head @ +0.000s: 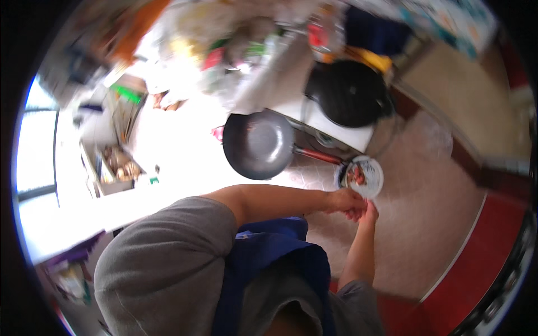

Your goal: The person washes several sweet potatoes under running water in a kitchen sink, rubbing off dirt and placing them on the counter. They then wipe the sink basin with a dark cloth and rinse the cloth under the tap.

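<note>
My left hand (349, 204) and my right hand (370, 212) meet in front of me, fingers together. Blur hides whether anything small sits between them. Just beyond them is a round white tub (372, 178) with a printed food picture on its top. A dark wok (257, 145) lies to the left of the tub, its inside facing up. Its reddish-brown handle (321, 156) points towards the tub, and neither hand is on it.
Behind the wok, a black round electric griddle (353, 93) rests on a white surface (353, 136). Plastic bags and packages crowd the back. A divided bin (119, 187) stands at left on a glaring bright counter. Red cabinet fronts (470, 256) curve along the right.
</note>
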